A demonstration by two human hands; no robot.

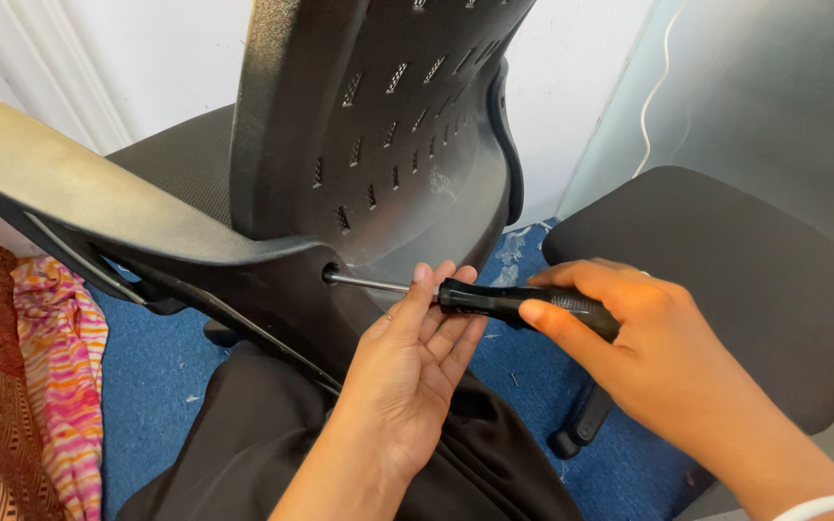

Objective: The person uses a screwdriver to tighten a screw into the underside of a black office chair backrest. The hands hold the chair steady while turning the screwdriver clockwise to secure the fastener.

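Observation:
A black plastic office chair back [378, 116] with slotted vents stands in front of me, joined to its armrest [79, 198]. A screwdriver [504, 300] with a black handle and a metal shaft has its tip inside a round hole [329, 274] in the chair's side bracket. My right hand [639, 347] grips the handle. My left hand [412, 362] lies palm up under the shaft, its fingertips touching the shaft where it meets the handle.
A second black chair seat [726, 260] stands to the right, its caster [571, 434] on the blue carpet [156, 367]. Black cloth [253, 434] covers my lap. Patterned pink and orange fabric [60, 386] lies at the left. White wall and a cable behind.

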